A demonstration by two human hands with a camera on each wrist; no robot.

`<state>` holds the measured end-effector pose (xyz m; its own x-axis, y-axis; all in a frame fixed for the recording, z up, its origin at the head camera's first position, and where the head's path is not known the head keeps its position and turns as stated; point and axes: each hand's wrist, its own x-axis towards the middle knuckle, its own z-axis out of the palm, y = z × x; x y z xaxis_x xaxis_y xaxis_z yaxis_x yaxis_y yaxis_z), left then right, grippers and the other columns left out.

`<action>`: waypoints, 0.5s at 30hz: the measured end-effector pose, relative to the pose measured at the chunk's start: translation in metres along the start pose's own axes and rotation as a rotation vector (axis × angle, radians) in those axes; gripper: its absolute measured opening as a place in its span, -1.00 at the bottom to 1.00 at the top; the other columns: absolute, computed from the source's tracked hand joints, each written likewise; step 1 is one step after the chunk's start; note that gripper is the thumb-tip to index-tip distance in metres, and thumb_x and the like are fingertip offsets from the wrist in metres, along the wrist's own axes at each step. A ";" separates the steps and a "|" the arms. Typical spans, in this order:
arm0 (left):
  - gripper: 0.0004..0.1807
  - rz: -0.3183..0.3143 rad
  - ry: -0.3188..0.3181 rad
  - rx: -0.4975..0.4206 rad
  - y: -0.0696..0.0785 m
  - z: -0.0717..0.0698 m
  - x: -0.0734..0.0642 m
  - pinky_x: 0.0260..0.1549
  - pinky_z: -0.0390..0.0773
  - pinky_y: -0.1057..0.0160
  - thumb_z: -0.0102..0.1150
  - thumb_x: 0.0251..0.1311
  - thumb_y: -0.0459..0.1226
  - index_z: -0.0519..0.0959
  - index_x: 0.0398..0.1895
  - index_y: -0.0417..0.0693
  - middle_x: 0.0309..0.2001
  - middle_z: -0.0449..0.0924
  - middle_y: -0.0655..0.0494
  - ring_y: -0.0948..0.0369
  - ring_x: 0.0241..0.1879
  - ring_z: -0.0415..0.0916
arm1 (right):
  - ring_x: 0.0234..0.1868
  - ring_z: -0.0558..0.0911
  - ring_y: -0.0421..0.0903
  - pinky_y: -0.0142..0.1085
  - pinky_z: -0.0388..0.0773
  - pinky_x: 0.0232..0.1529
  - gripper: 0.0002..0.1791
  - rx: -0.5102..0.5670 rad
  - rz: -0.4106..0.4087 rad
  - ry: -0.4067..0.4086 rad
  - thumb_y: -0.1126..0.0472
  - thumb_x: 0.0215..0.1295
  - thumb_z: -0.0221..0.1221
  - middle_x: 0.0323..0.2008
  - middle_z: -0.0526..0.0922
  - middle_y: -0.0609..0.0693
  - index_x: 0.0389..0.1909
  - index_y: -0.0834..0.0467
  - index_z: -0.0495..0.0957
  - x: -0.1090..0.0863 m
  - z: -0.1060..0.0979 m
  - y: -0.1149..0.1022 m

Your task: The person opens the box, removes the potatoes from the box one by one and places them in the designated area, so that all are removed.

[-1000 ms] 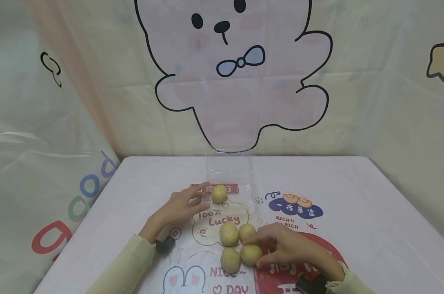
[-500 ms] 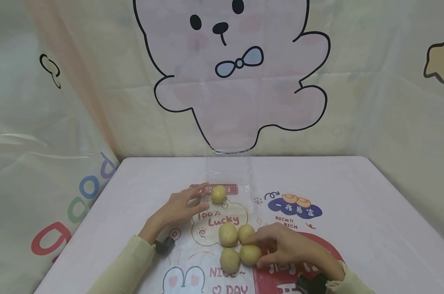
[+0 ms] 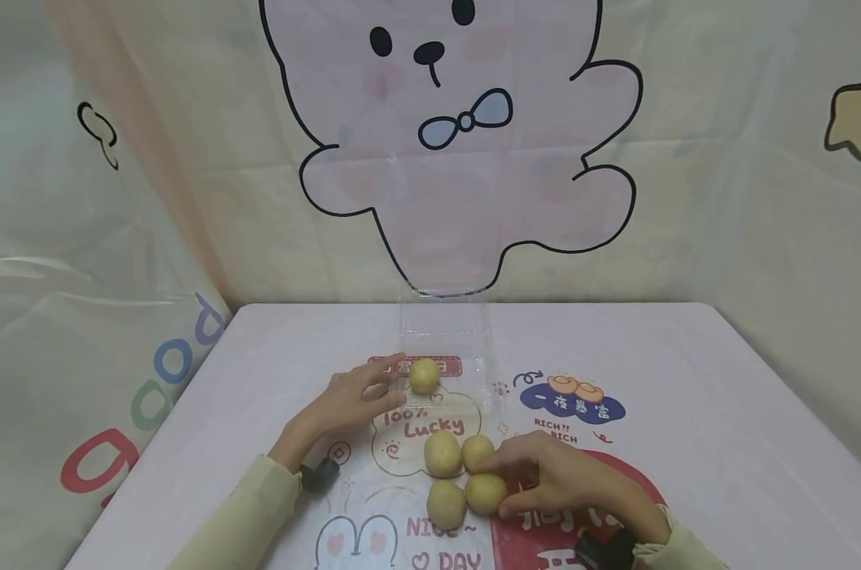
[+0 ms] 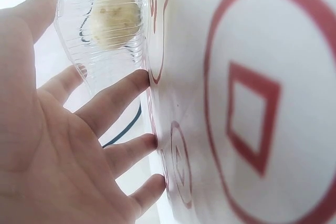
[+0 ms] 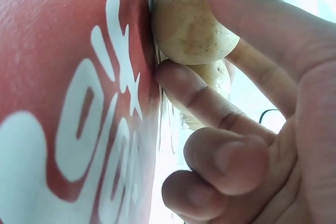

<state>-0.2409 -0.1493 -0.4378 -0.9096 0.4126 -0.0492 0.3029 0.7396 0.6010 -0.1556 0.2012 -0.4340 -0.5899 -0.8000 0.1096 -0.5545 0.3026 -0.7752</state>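
Observation:
A small potato (image 3: 424,376) sits inside a clear plastic box (image 3: 473,386), whose lid stands raised at the back. My left hand (image 3: 350,400) rests at the box's left side with fingers spread. In the left wrist view, the thumb and a finger touch the ribbed wall of the box, and other fingertips meet the tabletop. Nearer the front, several potatoes (image 3: 444,454) lie grouped on the printed cloth. The right hand (image 3: 555,479) holds the front right potato (image 3: 486,495) between thumb and fingers. In the right wrist view, the thumb presses that potato (image 5: 191,24) and two fingers curl inward.
A white cloth with printed words and drawings covers the table (image 3: 687,380). Behind it hangs a curtain (image 3: 715,198) with a cartoon bear. Another curtain (image 3: 81,317) with coloured letters hangs at the left.

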 end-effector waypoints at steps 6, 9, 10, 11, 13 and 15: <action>-0.18 0.002 -0.005 -0.007 0.001 -0.001 -0.001 0.51 -0.16 -0.41 0.09 0.28 0.35 0.09 0.58 0.60 0.41 0.49 0.16 -0.01 0.61 0.06 | -0.31 0.57 -0.25 -0.45 0.60 -0.34 -0.43 -0.026 -0.011 0.008 -0.03 0.25 0.40 -0.08 0.74 -0.17 0.27 0.05 0.61 -0.001 -0.002 -0.001; -0.18 0.003 -0.009 -0.009 0.001 -0.001 -0.001 0.51 -0.17 -0.41 0.08 0.28 0.35 0.08 0.58 0.60 0.42 0.49 0.15 -0.02 0.61 0.05 | -0.32 0.57 -0.25 -0.45 0.59 -0.33 -0.43 -0.043 -0.022 0.014 -0.03 0.25 0.40 -0.11 0.74 -0.19 0.26 0.04 0.61 -0.001 -0.002 -0.001; -0.18 0.003 -0.010 -0.009 0.001 -0.001 -0.001 0.51 -0.17 -0.41 0.09 0.28 0.35 0.08 0.58 0.60 0.42 0.49 0.15 -0.02 0.61 0.05 | -0.32 0.57 -0.25 -0.45 0.59 -0.33 -0.43 -0.050 -0.025 0.017 -0.03 0.25 0.40 -0.11 0.73 -0.19 0.26 0.04 0.61 -0.001 -0.002 0.000; -0.18 0.004 -0.011 -0.010 0.001 -0.002 -0.001 0.51 -0.17 -0.41 0.09 0.28 0.35 0.08 0.58 0.60 0.42 0.48 0.15 -0.02 0.61 0.05 | -0.31 0.57 -0.25 -0.45 0.59 -0.32 -0.43 -0.049 -0.024 0.016 -0.03 0.25 0.40 -0.11 0.73 -0.19 0.26 0.04 0.61 -0.001 -0.003 0.000; -0.18 0.007 -0.011 -0.010 0.001 -0.002 -0.001 0.50 -0.18 -0.42 0.09 0.28 0.34 0.08 0.58 0.60 0.42 0.48 0.14 -0.03 0.61 0.04 | -0.32 0.56 -0.26 -0.46 0.59 -0.33 -0.43 -0.060 -0.037 0.019 -0.03 0.25 0.40 -0.12 0.73 -0.19 0.26 0.04 0.61 -0.001 -0.003 0.000; -0.18 0.013 -0.009 -0.008 0.001 -0.002 -0.001 0.50 -0.17 -0.42 0.09 0.29 0.34 0.08 0.58 0.59 0.42 0.48 0.14 -0.03 0.61 0.05 | -0.32 0.55 -0.26 -0.46 0.58 -0.33 -0.43 -0.065 -0.044 0.020 -0.02 0.25 0.40 -0.13 0.73 -0.19 0.26 0.04 0.61 -0.001 -0.003 0.000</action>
<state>-0.2400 -0.1505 -0.4358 -0.9031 0.4267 -0.0488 0.3121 0.7301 0.6080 -0.1567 0.2035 -0.4325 -0.5754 -0.8030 0.1552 -0.6164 0.3011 -0.7276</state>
